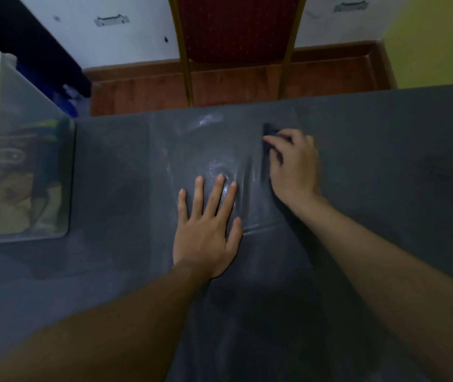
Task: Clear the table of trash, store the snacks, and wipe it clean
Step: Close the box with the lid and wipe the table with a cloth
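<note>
The table (385,161) is covered by a dark grey plastic sheet with wet, shiny streaks in the middle. My left hand (209,227) lies flat on the sheet, fingers spread, holding nothing. My right hand (293,166) is pressed down on a dark cloth (269,133), of which only a corner shows beyond my fingertips. The sheet wrinkles between the two hands. A clear plastic storage box (62,177) stands at the table's left, with colourful snack packets (24,183) visible through its wall.
A red upholstered chair (236,28) with a gold frame stands behind the table's far edge. Wooden floor and a white wall lie beyond. A dark object and blue items sit on the floor at the far left. A yellow wall is at the top right.
</note>
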Demonstrator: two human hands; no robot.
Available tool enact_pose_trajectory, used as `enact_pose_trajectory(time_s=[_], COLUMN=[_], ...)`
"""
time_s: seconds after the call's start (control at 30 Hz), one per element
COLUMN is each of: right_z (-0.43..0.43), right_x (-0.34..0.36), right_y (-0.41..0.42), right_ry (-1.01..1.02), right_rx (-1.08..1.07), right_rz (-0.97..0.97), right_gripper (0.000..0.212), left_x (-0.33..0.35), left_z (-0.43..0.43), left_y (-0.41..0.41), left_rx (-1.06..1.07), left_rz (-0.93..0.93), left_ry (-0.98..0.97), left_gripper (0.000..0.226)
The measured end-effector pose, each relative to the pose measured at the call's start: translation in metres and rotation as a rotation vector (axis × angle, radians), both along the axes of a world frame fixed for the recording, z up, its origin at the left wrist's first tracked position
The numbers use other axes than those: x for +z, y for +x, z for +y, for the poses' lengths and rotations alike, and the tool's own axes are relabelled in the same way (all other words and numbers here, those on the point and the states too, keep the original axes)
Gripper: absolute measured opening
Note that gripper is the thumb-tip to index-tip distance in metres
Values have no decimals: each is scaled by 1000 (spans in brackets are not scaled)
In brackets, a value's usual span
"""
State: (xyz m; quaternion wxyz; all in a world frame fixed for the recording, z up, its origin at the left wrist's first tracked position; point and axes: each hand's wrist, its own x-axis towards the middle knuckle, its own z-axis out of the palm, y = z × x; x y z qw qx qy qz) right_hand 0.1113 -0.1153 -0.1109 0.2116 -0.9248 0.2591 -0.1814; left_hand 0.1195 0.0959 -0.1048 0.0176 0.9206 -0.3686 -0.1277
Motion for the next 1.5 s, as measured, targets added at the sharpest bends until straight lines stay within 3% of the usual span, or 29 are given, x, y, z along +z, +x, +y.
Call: enact_pose_trajectory(time_s=[0.07, 0.13, 0.2, 0.27, 0.33, 0.53, 0.6, 0.73, 0.8, 0.93, 1.0, 1.13, 1.37, 1.5], right_z=[-8, -28, -44, -47, -35, -26, -44, -60, -45, -54, -69, -53, -36, -40], right_x=[-1, -1, 0, 3, 6, 10, 8, 2, 0, 3, 2, 2, 3, 1], right_y=[5, 17, 38, 61, 75, 75, 82, 80, 70, 46, 42, 30, -24, -41], right_ry=[-17, -77, -139, -61, -15, -42, -119, -43, -44, -68, -101, -39, -32, -33], right_rx=[302, 445, 326, 68, 17, 657, 598, 110, 185, 550, 474, 106, 421, 54], right_rz=[-20, 8, 10, 15, 24, 75, 86, 7, 6, 40, 33, -6, 24, -18], right_gripper=[29, 29, 29, 30, 31, 31, 33, 32, 31, 29, 29, 29, 30, 28], left_x=[1, 2, 3, 3, 3, 5, 4, 4, 5, 5, 5, 4, 2, 0], left_z=[0, -1, -1, -1, -1, -3, -2, -2, -2, -3, -2, -1, -2, -1], left_y=[0, 1, 1, 2, 3, 3, 3, 3, 3, 2, 1, 1, 0, 0], left_rx=[2, 2, -4, -3, -3, -1, -1, -3, -2, -2, -2, -3, -2, -6], left_rz=[4, 7, 14, 21, 21, 37, 38, 38, 38, 37, 32, 21, 16, -1], left_ry=[6, 17, 30, 36, 39, 57, 60, 67, 64, 52, 47, 39, 11, 6], left_gripper=[65, 65, 65, 66, 66, 66, 66, 66, 66, 67, 67, 66, 64, 64])
